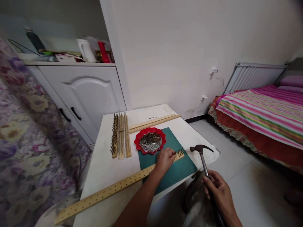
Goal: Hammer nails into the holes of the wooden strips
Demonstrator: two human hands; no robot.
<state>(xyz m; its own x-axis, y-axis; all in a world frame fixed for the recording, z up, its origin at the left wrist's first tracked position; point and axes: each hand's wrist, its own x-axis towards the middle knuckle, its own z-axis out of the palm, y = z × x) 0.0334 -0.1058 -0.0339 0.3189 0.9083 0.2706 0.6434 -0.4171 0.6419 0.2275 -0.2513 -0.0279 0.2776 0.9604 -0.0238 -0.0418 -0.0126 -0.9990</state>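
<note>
Closest to the camera, right of the red bowl (137,142) and nearer than it, the right hand (219,187) grips a hammer (202,152) by its handle, head uppermost. Passing in front of the bowl is the long wooden strip (118,185), drilled with holes, a few nails (181,152) standing in its far end. Beside these, the left hand (165,159) has its fingers drawn narrow; whether they pinch a nail, I cannot tell. Setting nails into holes seems the step in hand; a blow would call for an upright nail and fingertips kept clear. Beneath the bowl lies a green mat (175,168) on the worktop (106,170); left of it, three nail-studded strips (121,138).
</note>
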